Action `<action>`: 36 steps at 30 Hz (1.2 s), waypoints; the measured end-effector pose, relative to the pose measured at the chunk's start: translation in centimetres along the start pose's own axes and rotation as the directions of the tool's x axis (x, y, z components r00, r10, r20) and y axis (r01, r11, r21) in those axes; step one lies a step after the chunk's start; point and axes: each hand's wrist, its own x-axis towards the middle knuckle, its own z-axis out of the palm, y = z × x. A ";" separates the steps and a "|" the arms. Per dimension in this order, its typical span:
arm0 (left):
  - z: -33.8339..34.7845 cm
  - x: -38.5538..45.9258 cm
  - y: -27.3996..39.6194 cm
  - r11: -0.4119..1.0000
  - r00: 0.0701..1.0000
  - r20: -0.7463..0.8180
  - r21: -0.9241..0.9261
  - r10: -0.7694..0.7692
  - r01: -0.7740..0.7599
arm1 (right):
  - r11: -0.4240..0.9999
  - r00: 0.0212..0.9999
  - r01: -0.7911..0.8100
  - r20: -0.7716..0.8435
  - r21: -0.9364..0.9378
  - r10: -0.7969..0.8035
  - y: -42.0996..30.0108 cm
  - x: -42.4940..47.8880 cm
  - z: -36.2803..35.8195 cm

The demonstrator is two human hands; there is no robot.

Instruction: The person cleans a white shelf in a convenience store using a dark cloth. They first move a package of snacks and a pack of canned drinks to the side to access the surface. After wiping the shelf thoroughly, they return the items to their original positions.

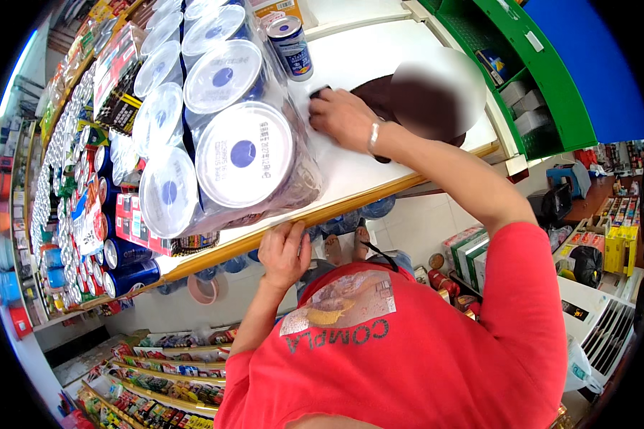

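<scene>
My right hand (346, 120), with a silver bracelet at the wrist, is low over the white counter top (349, 179). Its fingers are curled on a small black object (320, 92), mostly hidden by the hand. Beside that wrist lies a dark brown thing (375, 94), partly blurred out, so its kind is unclear. My left hand (284, 254) rests with bent fingers on the counter's wooden edge (349, 202). Between the hands and to the left stand shrink-wrapped packs of canisters with clear plastic lids (244, 155). A single blue drink can (291, 49) stands upright behind my right hand.
Many cans (131, 276) and cartons (121, 80) crowd the counter's left end. A green plastic rack (561, 107) borders the far right. Stocked shelves (166, 370) stand lower left. Below the counter are large blue bottles (378, 208) and a pink basin (203, 289).
</scene>
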 end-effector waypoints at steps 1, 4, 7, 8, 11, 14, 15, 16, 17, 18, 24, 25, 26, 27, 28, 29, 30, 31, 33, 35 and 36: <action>0.0 -0.2 -0.1 1.000 1.000 0.000 0.008 -0.007 0.007 | 1.000 1.000 0.004 0.013 0.011 -0.004 -0.3 -0.8 -0.4; 0.1 -0.3 0.0 1.000 1.000 -0.005 0.018 -0.017 0.017 | 0.999 1.000 -0.001 0.026 0.040 0.000 -0.6 -3.8 -1.3; 0.2 -0.1 -0.1 1.000 1.000 -0.005 0.000 -0.001 0.001 | 1.000 1.000 -0.003 0.031 0.011 0.003 0.2 -1.1 -0.9; 0.3 -0.2 -0.1 1.000 1.000 -0.006 -0.008 0.006 -0.006 | 1.000 1.000 -0.010 0.013 -0.028 0.011 0.7 -0.2 0.1; 0.2 -0.1 -0.2 0.999 1.000 0.005 0.016 0.028 -0.028 | 0.999 0.999 -0.036 0.022 -0.034 0.036 0.7 0.0 0.2; 0.0 -0.5 -0.2 1.000 1.000 0.005 0.020 -0.004 0.003 | 1.000 0.995 -0.025 0.097 -0.005 0.026 0.2 -2.8 -1.2; 0.0 -0.4 -0.1 1.000 1.000 -0.002 0.014 -0.002 0.002 | 1.000 0.997 -0.021 0.076 -0.013 0.022 0.2 -2.8 -1.2; 0.1 -0.2 0.0 1.000 1.000 -0.009 0.008 -0.001 0.001 | 1.000 0.998 -0.016 0.055 -0.021 0.017 0.3 -2.7 -1.1; 0.2 0.0 0.0 1.000 1.000 -0.017 0.003 0.000 0.000 | 1.000 0.999 -0.010 0.034 -0.028 0.011 0.4 -2.5 -0.9; 0.2 0.0 0.0 1.000 1.000 -0.011 0.008 0.000 0.000 | 1.000 0.998 -0.013 0.063 -0.018 0.014 0.7 -1.3 -0.8; 0.1 -0.3 -0.1 1.000 1.000 -0.012 0.024 0.005 -0.005 | 1.000 1.000 0.012 0.008 -0.026 -0.012 0.5 -2.4 -0.5; 0.2 -0.4 -0.1 1.000 1.000 -0.023 0.020 0.002 -0.002 | 0.999 0.999 0.034 0.013 -0.013 -0.034 0.2 -3.3 -0.8; 0.2 -0.5 0.0 1.000 0.999 -0.033 0.016 -0.002 0.003 | 1.000 0.999 0.013 0.043 -0.018 -0.012 -0.1 -3.5 -1.0; 0.3 -0.3 0.0 1.000 0.999 -0.035 0.010 -0.006 0.006 | 1.000 1.000 0.019 0.020 -0.018 -0.019 0.0 -3.3 -1.0; 0.3 -0.2 0.1 1.000 0.999 -0.038 0.009 -0.011 0.012 | 0.999 1.000 0.030 -0.004 -0.016 -0.030 0.1 -2.4 -0.8; 0.2 -0.1 0.2 1.000 0.999 -0.041 0.007 -0.017 0.018 | 0.999 0.999 0.041 -0.028 -0.014 -0.041 0.3 -1.4 -0.5; 0.4 0.1 0.3 1.000 0.999 -0.035 0.005 -0.009 0.009 | 1.000 1.000 0.017 -0.021 -0.025 -0.017 0.6 -0.3 -0.1; 0.3 0.3 0.3 1.000 1.000 -0.029 0.005 -0.001 0.001 | 0.999 1.000 -0.007 -0.015 -0.035 0.006 0.9 0.7 0.5; 0.1 0.3 0.4 1.000 1.000 -0.013 0.009 0.002 -0.002 | 0.999 1.000 -0.021 -0.006 -0.026 0.021 0.7 0.4 0.5; -0.1 0.0 0.4 0.999 1.000 -0.006 0.025 -0.023 0.023 | 1.000 0.998 0.011 0.059 0.000 -0.011 -0.4 -1.0 -0.7; -0.1 0.0 0.4 0.999 1.000 -0.016 0.026 -0.018 0.019 | 0.999 0.999 -0.012 0.041 0.044 0.011 -0.5 -2.7 -0.7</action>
